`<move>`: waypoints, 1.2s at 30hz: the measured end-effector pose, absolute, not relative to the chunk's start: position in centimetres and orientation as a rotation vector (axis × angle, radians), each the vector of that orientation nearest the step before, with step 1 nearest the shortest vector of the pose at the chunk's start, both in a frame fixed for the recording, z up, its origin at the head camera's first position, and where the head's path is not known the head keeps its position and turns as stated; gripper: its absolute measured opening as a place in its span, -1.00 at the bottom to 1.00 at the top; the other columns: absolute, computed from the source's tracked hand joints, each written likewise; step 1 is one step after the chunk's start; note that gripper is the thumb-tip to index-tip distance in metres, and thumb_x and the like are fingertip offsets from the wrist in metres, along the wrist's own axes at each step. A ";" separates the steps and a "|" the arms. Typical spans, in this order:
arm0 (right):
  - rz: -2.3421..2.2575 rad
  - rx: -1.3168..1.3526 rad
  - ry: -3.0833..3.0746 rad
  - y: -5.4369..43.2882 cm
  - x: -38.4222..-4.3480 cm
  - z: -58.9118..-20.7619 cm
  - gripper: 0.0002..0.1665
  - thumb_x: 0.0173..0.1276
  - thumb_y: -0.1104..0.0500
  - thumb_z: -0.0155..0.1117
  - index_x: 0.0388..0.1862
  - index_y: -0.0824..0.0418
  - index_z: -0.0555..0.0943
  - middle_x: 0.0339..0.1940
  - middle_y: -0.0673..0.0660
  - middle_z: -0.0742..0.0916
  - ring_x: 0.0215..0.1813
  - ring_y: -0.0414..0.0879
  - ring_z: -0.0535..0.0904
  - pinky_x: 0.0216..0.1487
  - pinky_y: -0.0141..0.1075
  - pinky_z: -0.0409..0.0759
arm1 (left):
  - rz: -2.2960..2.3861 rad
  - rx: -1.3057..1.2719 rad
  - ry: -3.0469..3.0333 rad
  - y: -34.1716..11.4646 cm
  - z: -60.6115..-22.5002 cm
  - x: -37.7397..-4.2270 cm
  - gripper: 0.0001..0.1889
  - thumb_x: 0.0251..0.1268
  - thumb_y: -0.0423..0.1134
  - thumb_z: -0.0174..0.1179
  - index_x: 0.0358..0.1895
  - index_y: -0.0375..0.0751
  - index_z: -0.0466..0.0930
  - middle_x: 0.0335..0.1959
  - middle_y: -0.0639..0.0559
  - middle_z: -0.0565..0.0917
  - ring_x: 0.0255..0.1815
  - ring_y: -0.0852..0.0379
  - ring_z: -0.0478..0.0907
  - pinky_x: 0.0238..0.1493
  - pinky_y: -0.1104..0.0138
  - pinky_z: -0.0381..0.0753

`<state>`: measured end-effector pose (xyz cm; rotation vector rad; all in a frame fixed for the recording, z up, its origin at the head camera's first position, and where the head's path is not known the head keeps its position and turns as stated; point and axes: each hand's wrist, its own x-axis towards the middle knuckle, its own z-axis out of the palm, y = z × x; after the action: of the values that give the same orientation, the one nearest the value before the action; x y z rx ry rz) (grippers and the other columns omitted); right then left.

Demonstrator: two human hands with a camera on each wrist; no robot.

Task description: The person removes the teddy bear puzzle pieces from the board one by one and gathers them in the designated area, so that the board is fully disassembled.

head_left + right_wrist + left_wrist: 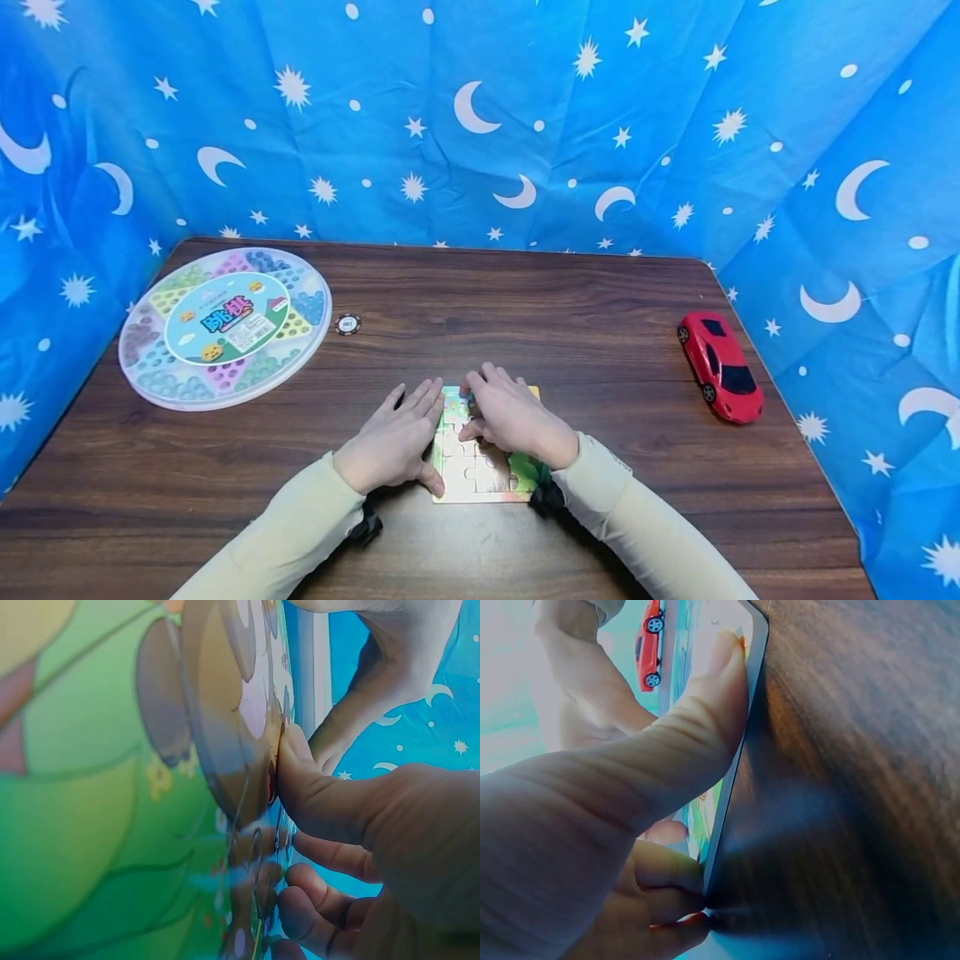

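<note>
A jigsaw puzzle (pixel 459 473) in a thin, flat board lies on the table, with glare over its pieces. My left hand (pixel 397 436) rests along the puzzle's left edge, fingers stretched forward. Its thumb (pixel 712 686) presses on the board's near left corner. Over the puzzle's upper part is my right hand (pixel 513 415), fingers bent and spread from the thumb. In the right wrist view the right thumb (pixel 300 761) and fingertips touch the picture (pixel 214 727), a brown cartoon animal on green. No lifted piece shows between them; the palm hides part of the board.
A round Chinese checkers box (pixel 315 354) with a clear lid lies at the far left, a black-and-white chip (pixel 348 324) beside it. On the right stands a red toy car (pixel 722 367). Blue cloth (pixel 450 183) with moons and stars surrounds the brown table (pixel 615 333).
</note>
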<state>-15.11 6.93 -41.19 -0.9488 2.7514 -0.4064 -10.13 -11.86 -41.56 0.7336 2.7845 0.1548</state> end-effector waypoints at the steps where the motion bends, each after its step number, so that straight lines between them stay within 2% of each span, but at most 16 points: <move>1: -0.410 -0.946 2.750 6.9 -15.1 -41.2 -0.41 0.12 -0.15 0.45 0.01 0.14 0.52 -0.26 -0.01 0.45 -0.20 -0.06 0.40 -0.25 -0.14 0.41 | 0.157 0.732 2.783 -11.9 -41.5 -10.1 0.33 -0.42 0.38 0.40 0.45 -0.47 0.14 0.52 -0.29 0.05 0.54 -0.12 -0.02 0.45 -0.10 -0.01; 22: -0.537 -0.923 2.712 7.1 -15.5 -41.3 -0.38 0.07 -0.12 0.50 -0.03 0.12 0.44 -0.24 -0.01 0.46 -0.22 -0.09 0.42 -0.25 -0.10 0.42 | 0.147 0.736 2.788 -12.0 -41.5 -10.0 0.32 -0.40 0.40 0.36 0.44 -0.48 0.15 0.52 -0.31 0.04 0.54 -0.13 -0.02 0.46 -0.12 -0.11; 29: -0.591 -0.945 2.721 6.9 -15.3 -41.0 -0.37 0.06 -0.04 0.55 0.00 0.16 0.45 -0.13 0.04 0.53 -0.19 -0.13 0.47 -0.14 -0.12 0.49 | 0.127 0.740 2.787 -12.0 -41.5 -10.1 0.30 -0.39 0.41 0.35 0.43 -0.47 0.18 0.52 -0.30 0.04 0.54 -0.13 -0.02 0.46 -0.13 -0.11; 33: -0.687 -0.922 2.707 7.1 -15.2 -41.0 -0.52 0.21 0.04 0.46 0.01 0.18 0.49 -0.16 0.05 0.54 -0.26 -0.15 0.49 -0.20 -0.22 0.53 | 0.114 0.729 2.784 -11.8 -41.5 -10.1 0.30 -0.39 0.42 0.36 0.43 -0.46 0.19 0.52 -0.28 0.04 0.54 -0.11 -0.02 0.45 -0.13 -0.10; 36: -0.813 -0.880 2.680 7.2 -15.2 -41.1 -0.70 0.31 0.11 0.36 -0.05 0.16 0.53 -0.19 0.02 0.55 -0.27 -0.18 0.51 -0.20 -0.27 0.55 | 0.104 0.720 2.784 -11.7 -41.5 -10.1 0.31 -0.40 0.42 0.36 0.43 -0.45 0.19 0.52 -0.27 0.05 0.54 -0.11 -0.01 0.45 -0.13 -0.09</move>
<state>-15.20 7.22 -41.05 -0.8796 2.6802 -0.8132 -10.13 -11.69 -41.54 0.7203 2.7844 0.1037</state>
